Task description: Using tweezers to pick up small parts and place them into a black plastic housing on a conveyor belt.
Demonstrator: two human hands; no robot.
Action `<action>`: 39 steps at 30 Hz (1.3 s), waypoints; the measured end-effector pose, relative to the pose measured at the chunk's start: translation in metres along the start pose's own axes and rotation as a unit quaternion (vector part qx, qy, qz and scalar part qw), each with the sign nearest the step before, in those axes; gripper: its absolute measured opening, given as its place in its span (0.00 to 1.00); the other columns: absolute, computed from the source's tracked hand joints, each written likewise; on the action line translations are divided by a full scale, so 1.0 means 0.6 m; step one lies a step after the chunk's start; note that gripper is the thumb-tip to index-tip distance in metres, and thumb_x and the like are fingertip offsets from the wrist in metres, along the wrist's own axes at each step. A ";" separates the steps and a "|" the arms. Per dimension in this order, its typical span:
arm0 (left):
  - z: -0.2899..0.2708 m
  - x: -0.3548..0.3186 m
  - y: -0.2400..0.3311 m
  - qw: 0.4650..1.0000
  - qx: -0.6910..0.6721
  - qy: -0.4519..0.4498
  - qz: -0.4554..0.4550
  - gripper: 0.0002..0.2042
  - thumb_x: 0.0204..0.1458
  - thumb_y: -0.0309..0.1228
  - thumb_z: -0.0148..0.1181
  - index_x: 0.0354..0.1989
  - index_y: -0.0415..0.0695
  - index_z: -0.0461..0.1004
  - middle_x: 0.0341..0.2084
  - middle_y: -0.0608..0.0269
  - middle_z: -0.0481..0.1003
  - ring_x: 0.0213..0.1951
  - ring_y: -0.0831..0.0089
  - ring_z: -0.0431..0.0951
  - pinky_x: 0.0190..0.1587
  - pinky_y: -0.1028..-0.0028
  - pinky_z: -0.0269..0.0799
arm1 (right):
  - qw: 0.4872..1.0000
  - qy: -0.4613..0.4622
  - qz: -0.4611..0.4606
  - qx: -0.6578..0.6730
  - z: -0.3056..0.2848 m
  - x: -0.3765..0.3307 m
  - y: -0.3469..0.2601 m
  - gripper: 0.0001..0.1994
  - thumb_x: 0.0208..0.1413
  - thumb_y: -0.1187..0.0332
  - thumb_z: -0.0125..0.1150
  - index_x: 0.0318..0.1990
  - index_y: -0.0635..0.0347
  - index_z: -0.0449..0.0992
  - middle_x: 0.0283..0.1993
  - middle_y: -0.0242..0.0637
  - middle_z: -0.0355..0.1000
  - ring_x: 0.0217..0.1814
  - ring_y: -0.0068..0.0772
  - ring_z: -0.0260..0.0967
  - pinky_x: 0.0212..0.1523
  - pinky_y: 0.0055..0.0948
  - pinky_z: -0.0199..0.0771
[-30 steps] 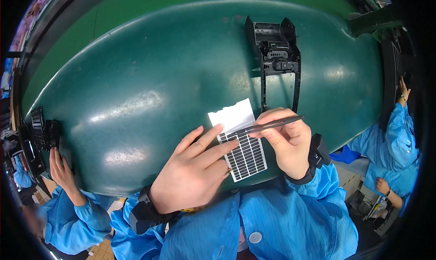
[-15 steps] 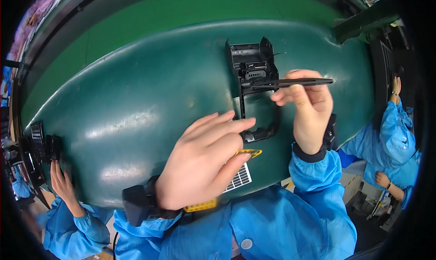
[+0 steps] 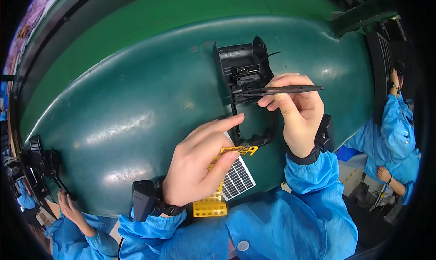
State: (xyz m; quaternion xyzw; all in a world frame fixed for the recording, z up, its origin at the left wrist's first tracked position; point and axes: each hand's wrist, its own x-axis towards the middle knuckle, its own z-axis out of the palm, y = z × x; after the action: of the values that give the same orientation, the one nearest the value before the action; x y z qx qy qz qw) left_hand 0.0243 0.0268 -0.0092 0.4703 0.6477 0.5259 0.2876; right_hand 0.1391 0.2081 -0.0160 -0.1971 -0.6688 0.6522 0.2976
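Note:
A black plastic frame (image 3: 245,73) lies on the green conveyor belt (image 3: 136,101). My right hand (image 3: 293,110) grips black tweezers (image 3: 277,91), whose tips reach into the frame's upper block. My left hand (image 3: 200,164) rests on the belt with its index finger stretched toward the frame's lower edge; thumb and fingers pinch a yellow perforated strip (image 3: 213,203). A white sheet with a dark grid pattern (image 3: 238,180) lies under that hand near the belt's front edge.
Another black part (image 3: 41,160) sits at the belt's far left. A co-worker's hand (image 3: 68,210) shows lower left, and other people in blue sleeves (image 3: 399,128) stand on the right. A dark rail (image 3: 359,14) crosses the upper right.
The view has shifted and the frame now lies closer. My right hand brought the tweezers down into the frame. My left hand stayed over the grid sheet, with the yellow strip now showing.

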 end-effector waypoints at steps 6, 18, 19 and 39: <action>-0.001 -0.003 0.005 1.000 -0.013 -0.007 -0.020 0.06 0.54 0.25 0.55 0.27 0.35 0.71 0.51 0.38 0.73 0.42 0.63 0.80 0.43 0.72 0.72 | 1.000 -0.007 -0.020 -0.017 -0.001 -0.002 0.006 0.09 0.57 0.79 0.56 0.46 0.68 0.72 0.47 0.42 0.71 0.38 0.31 0.76 0.36 0.22 0.74; 0.001 -0.008 0.004 0.996 -0.059 0.016 -0.062 0.03 0.50 0.22 0.60 0.28 0.36 0.72 0.48 0.43 0.75 0.43 0.54 0.79 0.45 0.67 0.73 | 0.998 -0.017 -0.058 -0.030 0.000 -0.005 0.009 0.10 0.55 0.83 0.56 0.45 0.71 0.73 0.47 0.45 0.70 0.38 0.35 0.77 0.39 0.27 0.78; 0.001 -0.010 -0.001 0.995 -0.078 0.032 -0.059 0.03 0.50 0.21 0.59 0.29 0.35 0.73 0.48 0.44 0.76 0.43 0.58 0.79 0.45 0.69 0.73 | 0.997 -0.017 -0.065 -0.029 0.001 -0.006 0.008 0.10 0.54 0.84 0.56 0.44 0.71 0.73 0.47 0.46 0.70 0.38 0.36 0.77 0.40 0.28 0.78; 0.009 -0.031 -0.014 0.971 -0.153 0.167 -0.080 0.07 0.54 0.22 0.57 0.39 0.33 0.78 0.43 0.53 0.79 0.41 0.71 0.79 0.43 0.75 0.72 | 0.987 -0.053 -0.009 0.150 0.028 -0.037 -0.007 0.10 0.60 0.76 0.55 0.48 0.70 0.68 0.46 0.46 0.69 0.35 0.34 0.77 0.35 0.25 0.78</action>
State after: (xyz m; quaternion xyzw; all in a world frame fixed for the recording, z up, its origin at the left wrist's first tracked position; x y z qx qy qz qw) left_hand 0.0336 0.0121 -0.0209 0.2730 0.6336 0.6653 0.2853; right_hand 0.1453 0.1807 -0.0146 -0.1090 -0.5796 0.7522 0.2938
